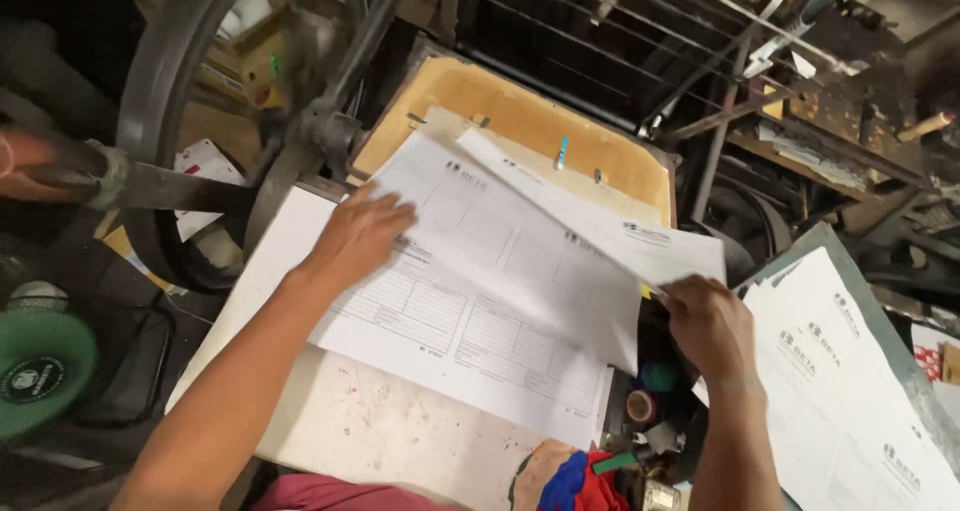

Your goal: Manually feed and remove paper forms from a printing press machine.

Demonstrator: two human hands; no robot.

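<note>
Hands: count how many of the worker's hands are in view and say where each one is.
2. The left hand lies flat on the printed sheets on the table; the right hand grips the corner of a lifted sheet. None seems hidden.

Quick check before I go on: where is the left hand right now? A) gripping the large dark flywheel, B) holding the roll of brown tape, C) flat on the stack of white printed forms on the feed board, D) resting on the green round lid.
C: the left hand lies palm down on the stack of white printed paper forms, while the right hand pinches the edge of a lifted white printed sheet.
</note>
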